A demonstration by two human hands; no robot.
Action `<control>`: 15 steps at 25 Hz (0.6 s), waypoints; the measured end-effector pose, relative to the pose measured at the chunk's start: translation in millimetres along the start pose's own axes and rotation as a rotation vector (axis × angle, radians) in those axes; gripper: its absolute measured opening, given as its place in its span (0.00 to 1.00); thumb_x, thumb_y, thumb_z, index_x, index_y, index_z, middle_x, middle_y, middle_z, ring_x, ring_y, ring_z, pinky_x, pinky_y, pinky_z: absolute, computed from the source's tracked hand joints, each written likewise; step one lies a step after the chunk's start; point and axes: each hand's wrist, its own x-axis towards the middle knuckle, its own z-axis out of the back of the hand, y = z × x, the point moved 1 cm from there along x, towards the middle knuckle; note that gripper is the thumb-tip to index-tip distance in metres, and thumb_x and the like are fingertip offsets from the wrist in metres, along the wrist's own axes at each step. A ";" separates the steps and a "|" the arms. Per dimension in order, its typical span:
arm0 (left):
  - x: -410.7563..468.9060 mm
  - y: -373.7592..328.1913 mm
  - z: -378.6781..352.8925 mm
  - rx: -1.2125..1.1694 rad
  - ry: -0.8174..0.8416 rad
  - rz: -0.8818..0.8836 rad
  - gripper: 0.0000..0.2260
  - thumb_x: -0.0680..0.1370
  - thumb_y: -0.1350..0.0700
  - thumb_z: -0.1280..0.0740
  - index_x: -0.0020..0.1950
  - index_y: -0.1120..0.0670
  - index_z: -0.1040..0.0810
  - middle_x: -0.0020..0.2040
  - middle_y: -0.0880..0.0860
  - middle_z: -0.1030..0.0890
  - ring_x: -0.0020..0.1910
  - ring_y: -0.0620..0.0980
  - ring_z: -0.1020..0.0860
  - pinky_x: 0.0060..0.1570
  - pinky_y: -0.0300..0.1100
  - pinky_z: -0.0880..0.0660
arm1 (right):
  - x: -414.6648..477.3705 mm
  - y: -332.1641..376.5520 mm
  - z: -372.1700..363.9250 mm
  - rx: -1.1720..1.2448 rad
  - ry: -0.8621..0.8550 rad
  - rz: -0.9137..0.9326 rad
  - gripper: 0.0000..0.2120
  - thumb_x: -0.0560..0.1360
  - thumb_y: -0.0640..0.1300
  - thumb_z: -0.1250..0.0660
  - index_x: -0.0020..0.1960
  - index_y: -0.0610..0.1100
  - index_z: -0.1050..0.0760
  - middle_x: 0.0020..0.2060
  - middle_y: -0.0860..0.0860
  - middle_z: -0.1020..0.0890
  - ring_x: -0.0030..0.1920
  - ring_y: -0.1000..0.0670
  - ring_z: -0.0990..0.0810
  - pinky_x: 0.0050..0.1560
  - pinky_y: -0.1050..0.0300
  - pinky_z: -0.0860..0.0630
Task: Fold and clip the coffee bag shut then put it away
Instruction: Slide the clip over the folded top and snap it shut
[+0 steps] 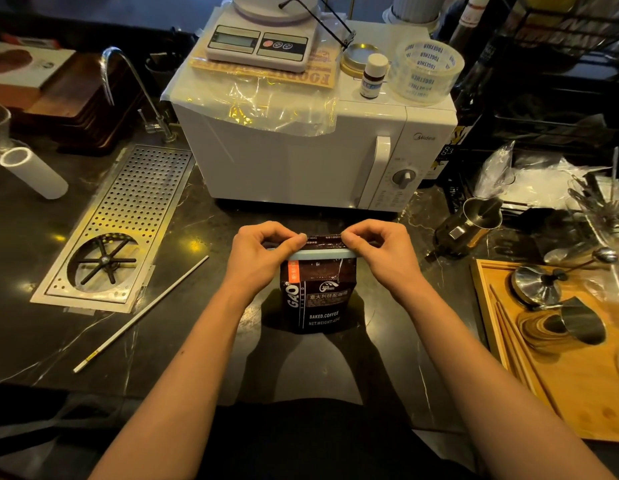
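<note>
A dark brown coffee bag [315,299] with white lettering stands upright on the black marble counter in front of me. Its top is folded over, and a long pale blue clip [318,253] lies across the fold. My left hand [263,252] pinches the clip's left end and the bag's top edge. My right hand [379,249] pinches the right end the same way. The clip's ends are hidden under my fingers.
A white microwave [301,157] stands just behind the bag, with a scale, tape roll and small bottle on top. A perforated metal drain tray [128,216] and a thin white stick [142,313] lie to the left. A wooden tray [560,375] with metal tools is at the right.
</note>
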 end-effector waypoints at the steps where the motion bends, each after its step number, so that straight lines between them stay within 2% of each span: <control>1: 0.0 -2.1 -2.2 0.006 0.006 -0.013 0.02 0.73 0.53 0.27 0.41 0.50 0.17 0.39 0.47 0.17 0.40 0.40 0.20 0.44 0.38 0.25 | -0.1 -1.1 0.6 0.004 -0.030 -0.016 0.03 0.74 0.42 0.29 0.43 0.46 0.17 0.39 0.51 0.15 0.43 0.51 0.17 0.48 0.52 0.20; 3: -0.3 -3.2 -3.0 -0.002 0.026 -0.014 0.02 0.74 0.53 0.28 0.41 0.49 0.17 0.39 0.48 0.17 0.41 0.41 0.20 0.44 0.40 0.24 | -0.2 -2.0 0.5 0.052 -0.046 -0.063 0.04 0.74 0.41 0.29 0.42 0.47 0.17 0.38 0.50 0.15 0.43 0.51 0.18 0.48 0.53 0.20; 6: 1.0 -0.6 8.3 0.017 0.115 0.002 0.04 0.77 0.52 0.31 0.45 0.48 0.16 0.43 0.50 0.15 0.47 0.50 0.18 0.50 0.49 0.21 | -3.7 -4.5 3.0 0.191 0.007 -0.117 0.03 0.74 0.41 0.29 0.43 0.47 0.17 0.40 0.50 0.15 0.45 0.52 0.18 0.50 0.54 0.20; 10: 0.2 1.2 11.1 0.086 0.104 -0.021 0.05 0.77 0.52 0.31 0.48 0.50 0.16 0.45 0.50 0.15 0.48 0.50 0.18 0.53 0.55 0.21 | -7.4 -9.3 2.1 0.281 -0.052 -0.142 0.05 0.75 0.38 0.30 0.42 0.45 0.18 0.41 0.46 0.16 0.45 0.48 0.20 0.52 0.49 0.22; 12: 0.0 -1.8 8.7 0.066 0.077 -0.004 0.05 0.77 0.53 0.31 0.48 0.50 0.16 0.45 0.49 0.15 0.49 0.50 0.18 0.52 0.53 0.21 | -7.5 -8.1 0.4 0.230 -0.076 -0.109 0.05 0.75 0.39 0.30 0.42 0.46 0.18 0.41 0.44 0.16 0.44 0.48 0.20 0.50 0.50 0.21; 15: 3.3 -13.3 4.5 0.105 0.123 -0.077 0.05 0.76 0.54 0.30 0.50 0.49 0.16 0.46 0.46 0.16 0.49 0.43 0.19 0.51 0.42 0.23 | -8.1 -3.0 1.5 0.143 -0.034 0.002 0.04 0.76 0.41 0.31 0.45 0.44 0.18 0.41 0.48 0.16 0.43 0.55 0.20 0.47 0.58 0.22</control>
